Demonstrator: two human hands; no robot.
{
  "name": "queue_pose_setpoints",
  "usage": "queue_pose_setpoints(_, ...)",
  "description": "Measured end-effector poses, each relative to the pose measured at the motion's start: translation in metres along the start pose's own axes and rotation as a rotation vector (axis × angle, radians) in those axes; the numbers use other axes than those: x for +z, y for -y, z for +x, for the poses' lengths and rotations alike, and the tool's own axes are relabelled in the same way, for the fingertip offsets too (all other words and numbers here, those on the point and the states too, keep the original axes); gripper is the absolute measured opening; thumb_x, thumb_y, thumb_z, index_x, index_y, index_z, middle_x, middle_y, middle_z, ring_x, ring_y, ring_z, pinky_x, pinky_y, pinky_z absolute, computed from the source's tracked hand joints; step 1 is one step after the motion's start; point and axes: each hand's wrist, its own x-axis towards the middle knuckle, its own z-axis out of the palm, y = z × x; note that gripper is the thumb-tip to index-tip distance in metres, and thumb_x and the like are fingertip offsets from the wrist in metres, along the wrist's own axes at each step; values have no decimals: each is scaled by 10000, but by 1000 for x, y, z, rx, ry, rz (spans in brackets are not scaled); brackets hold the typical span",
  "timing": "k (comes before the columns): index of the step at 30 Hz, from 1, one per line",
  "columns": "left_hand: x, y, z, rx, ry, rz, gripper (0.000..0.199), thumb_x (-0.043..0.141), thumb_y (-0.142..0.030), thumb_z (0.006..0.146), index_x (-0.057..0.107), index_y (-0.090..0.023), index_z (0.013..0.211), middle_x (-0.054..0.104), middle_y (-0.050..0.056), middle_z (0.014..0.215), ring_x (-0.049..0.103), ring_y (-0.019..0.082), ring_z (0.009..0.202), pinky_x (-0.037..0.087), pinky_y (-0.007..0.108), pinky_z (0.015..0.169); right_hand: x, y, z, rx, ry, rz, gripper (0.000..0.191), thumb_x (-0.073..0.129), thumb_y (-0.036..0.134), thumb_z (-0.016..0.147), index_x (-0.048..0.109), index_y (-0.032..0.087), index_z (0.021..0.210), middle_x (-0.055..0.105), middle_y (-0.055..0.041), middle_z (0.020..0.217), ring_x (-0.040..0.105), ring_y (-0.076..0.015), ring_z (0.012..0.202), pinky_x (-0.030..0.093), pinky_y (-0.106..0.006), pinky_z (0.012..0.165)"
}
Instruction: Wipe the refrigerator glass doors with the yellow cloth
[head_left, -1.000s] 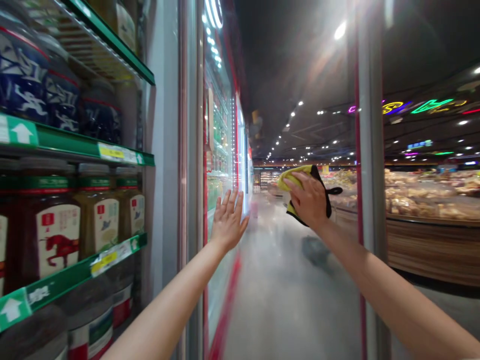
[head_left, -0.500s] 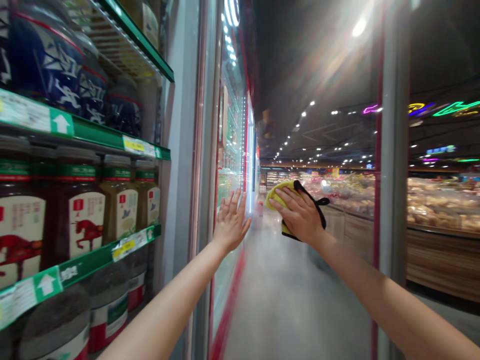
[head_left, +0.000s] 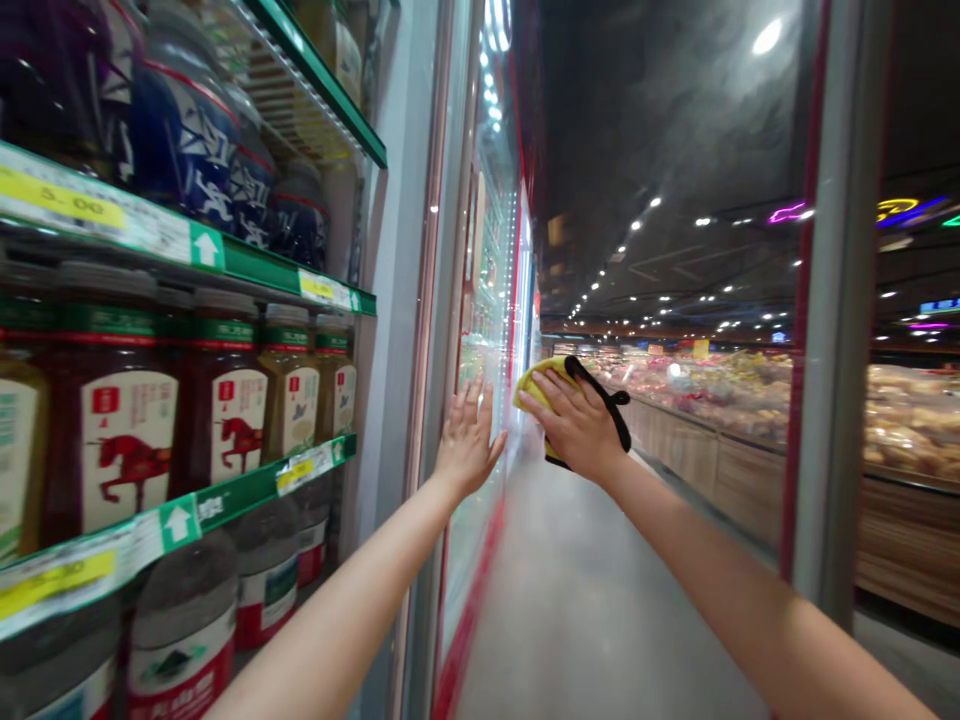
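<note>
My right hand (head_left: 570,420) presses on a yellow cloth (head_left: 536,385) with black edging and a small black loop, its fingers spread over the fabric. The cloth looks pressed against the clear glass door (head_left: 675,150), which stands in front of me; a hazy smear shows on the pane higher up. My left hand (head_left: 466,445) holds nothing. It is raised with fingers stretched, palm away from me, near the door's left side; whether the palm touches the glass I cannot tell.
On the left, cooler shelves with green price rails (head_left: 277,265) hold bottled drinks (head_left: 127,440). The door's grey frame (head_left: 844,300) runs upright at the right. Beyond the glass lie a pale floor (head_left: 600,600), more coolers and wood-sided bins (head_left: 907,530) of goods.
The view has turned a little left, so shelves and door frame sit farther right. My right hand and the cloth have come left, closer to my left hand, which keeps its stretched pose.
</note>
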Motion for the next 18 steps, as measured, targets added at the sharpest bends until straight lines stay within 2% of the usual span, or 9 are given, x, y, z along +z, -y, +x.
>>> queue_pose_setpoints(2, 0, 2, -2, -2, 6, 4, 814, 462, -417, 1016, 24, -165, 1654, 175, 192, 1717, 86, 305, 1605, 213, 532, 1279, -9, -12, -10, 14, -2, -26, 421, 533, 180, 995, 647, 326, 1373, 568, -42, 1531, 515, -231, 1418, 288, -439, 1222)
queue_pose_setpoints(5, -1, 6, -5, -11, 17, -1, 819, 471, -422, 1011, 33, -165, 1654, 178, 192, 1717, 83, 315, 1605, 248, 527, 1266, -11, -24, 6, 179, -56, -67, 441, 522, 152, 985, 647, 301, 1381, 572, -63, 1526, 503, -269, 1424, 290, -481, 1212)
queue_pose_setpoints(8, -3, 6, -8, -25, 22, -1, 808, 469, -406, 1011, 50, -146, 1651, 186, 205, 1711, 89, 326, 1603, 277, 524, 1254, 5, -14, 42, 324, -132, -52, 460, 509, 148, 980, 632, 289, 1401, 558, -85, 1535, 466, -296, 1448, 286, -534, 1207)
queue_pose_setpoints(10, -3, 4, -11, -27, 31, 11, 795, 460, -402, 1016, 64, -130, 1648, 193, 218, 1706, 89, 329, 1603, 283, 527, 1250, 19, 2, 59, 354, -140, -12, 470, 495, 155, 986, 611, 285, 1423, 531, -96, 1557, 440, -300, 1465, 282, -554, 1208)
queue_pose_setpoints(12, -3, 2, -15, -25, 42, 28, 782, 452, -401, 1020, 80, -118, 1646, 196, 223, 1704, 88, 327, 1603, 285, 524, 1249, 29, 20, 59, 305, -104, 28, 468, 496, 169, 993, 594, 277, 1437, 508, -101, 1576, 427, -293, 1476, 278, -547, 1213)
queue_pose_setpoints(14, -3, 1, -19, -29, 46, 49, 776, 451, -397, 1021, 91, -105, 1643, 204, 224, 1702, 90, 320, 1603, 284, 514, 1252, 32, 31, 45, 166, -54, 52, 460, 513, 185, 995, 589, 275, 1440, 512, -91, 1575, 435, -270, 1476, 273, -506, 1224)
queue_pose_setpoints(16, -3, 2, -23, -31, 44, 73, 774, 454, -386, 1020, 98, -91, 1641, 219, 221, 1699, 87, 312, 1603, 276, 501, 1260, 28, 33, 24, -1, -23, 58, 445, 528, 197, 995, 602, 286, 1425, 540, -68, 1556, 461, -239, 1461, 269, -454, 1231)
queue_pose_setpoints(18, -4, 4, -27, -20, 39, 97, 781, 462, -374, 1017, 89, -92, 1643, 236, 208, 1697, 81, 299, 1604, 248, 497, 1273, 20, 25, 9, -88, -15, 53, 416, 532, 202, 999, 631, 299, 1391, 574, -52, 1526, 494, -219, 1435, 265, -426, 1231)
